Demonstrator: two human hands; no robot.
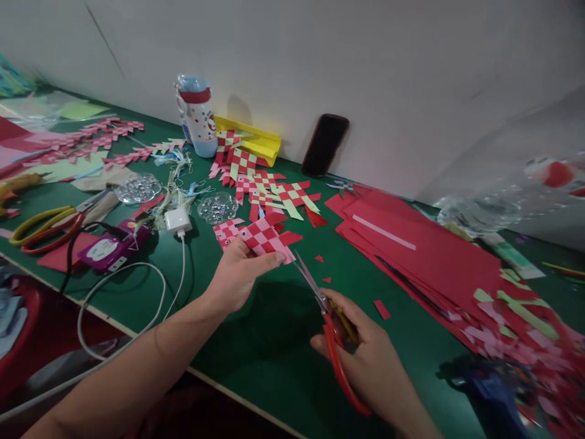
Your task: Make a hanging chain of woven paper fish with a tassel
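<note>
My left hand (242, 271) pinches a woven paper fish (265, 236) in red and pink checks, with a small eye at its left end. Its strip ends point to the right. In my right hand (361, 347) is a pair of scissors (337, 360) with red and yellow handles. The scissors' blades are slightly parted, and their tips are close to the fish's lower pink strip; whether they touch it I cannot tell. Small red paper scraps (382, 310) lie on the green table (274, 341) near the blades. Behind the fish is a pile of finished-looking woven fish (292, 194).
Red paper sheets (439, 238) and cut strips (525, 317) lie at the right. At the back are a phone (325, 145) and a bottle (198, 116). Left are bead dishes (217, 208), a white charger (177, 219) with its cable, a purple power strip (112, 247) and other scissors (50, 228).
</note>
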